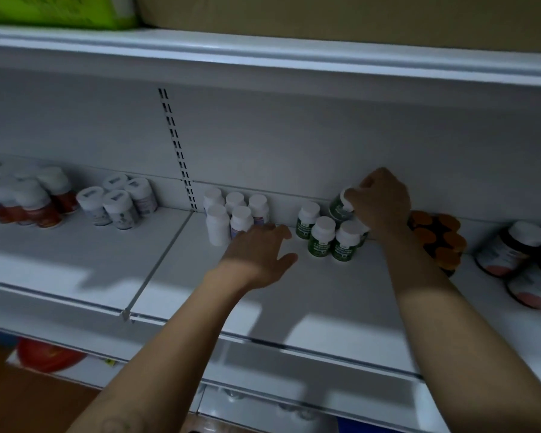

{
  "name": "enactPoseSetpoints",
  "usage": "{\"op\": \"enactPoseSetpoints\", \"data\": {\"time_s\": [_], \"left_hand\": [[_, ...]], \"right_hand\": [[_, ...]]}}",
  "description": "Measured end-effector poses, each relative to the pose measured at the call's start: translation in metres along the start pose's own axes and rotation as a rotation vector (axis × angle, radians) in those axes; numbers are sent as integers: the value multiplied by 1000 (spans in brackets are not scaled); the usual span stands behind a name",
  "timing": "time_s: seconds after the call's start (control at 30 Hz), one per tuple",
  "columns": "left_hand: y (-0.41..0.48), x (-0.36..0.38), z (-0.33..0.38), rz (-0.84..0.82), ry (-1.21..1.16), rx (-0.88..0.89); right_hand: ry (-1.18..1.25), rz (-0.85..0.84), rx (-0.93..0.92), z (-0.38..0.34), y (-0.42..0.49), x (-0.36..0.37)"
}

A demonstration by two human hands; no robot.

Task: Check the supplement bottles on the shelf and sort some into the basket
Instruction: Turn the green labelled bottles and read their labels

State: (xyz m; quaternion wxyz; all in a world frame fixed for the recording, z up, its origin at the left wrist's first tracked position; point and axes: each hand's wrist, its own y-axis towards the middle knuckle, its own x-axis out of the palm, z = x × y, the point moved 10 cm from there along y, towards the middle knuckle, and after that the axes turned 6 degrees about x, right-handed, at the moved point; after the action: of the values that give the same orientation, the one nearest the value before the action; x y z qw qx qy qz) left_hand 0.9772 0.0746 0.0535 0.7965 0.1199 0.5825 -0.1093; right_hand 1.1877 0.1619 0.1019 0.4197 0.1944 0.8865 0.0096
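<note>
On the white shelf [75, 264] stand groups of supplement bottles with white caps. My right hand [380, 201] grips the cap of a green bottle [339, 207] at the back of a cluster of green bottles [320, 237]; that bottle leans to the left. My left hand [261, 250] hovers with relaxed fingers just in front of several white bottles [231, 214], holding nothing. No basket is in view.
Red-labelled bottles [35, 198] and grey-labelled bottles [119, 201] stand at the left. Orange-capped dark bottles [441, 239] sit behind my right wrist, and large dark jars [519, 257] lie at the far right. An upper shelf [263, 60] overhangs. A red object [49, 354] lies below.
</note>
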Motion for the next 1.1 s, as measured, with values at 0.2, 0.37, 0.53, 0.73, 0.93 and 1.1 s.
{"op": "enactPoseSetpoints", "data": {"time_s": [0.2,0.37,0.53,0.73,0.93,1.1], "left_hand": [[2,-18,37,101,-65,38],[-25,-18,73,245,-171,101],[-49,-2,97,217,-349,183],[-72,9,108,218,-534,137],[-79,3,112,282,-620,110],[-79,-5,111,331,-626,100]], "right_hand": [[438,-42,9,12,-50,-49],[682,-222,116,34,-93,-46],[815,-311,107,47,-125,-48],[897,-368,75,59,-142,-56],[934,-390,39,56,-145,-60],[911,-365,-45,45,-144,-67]]}}
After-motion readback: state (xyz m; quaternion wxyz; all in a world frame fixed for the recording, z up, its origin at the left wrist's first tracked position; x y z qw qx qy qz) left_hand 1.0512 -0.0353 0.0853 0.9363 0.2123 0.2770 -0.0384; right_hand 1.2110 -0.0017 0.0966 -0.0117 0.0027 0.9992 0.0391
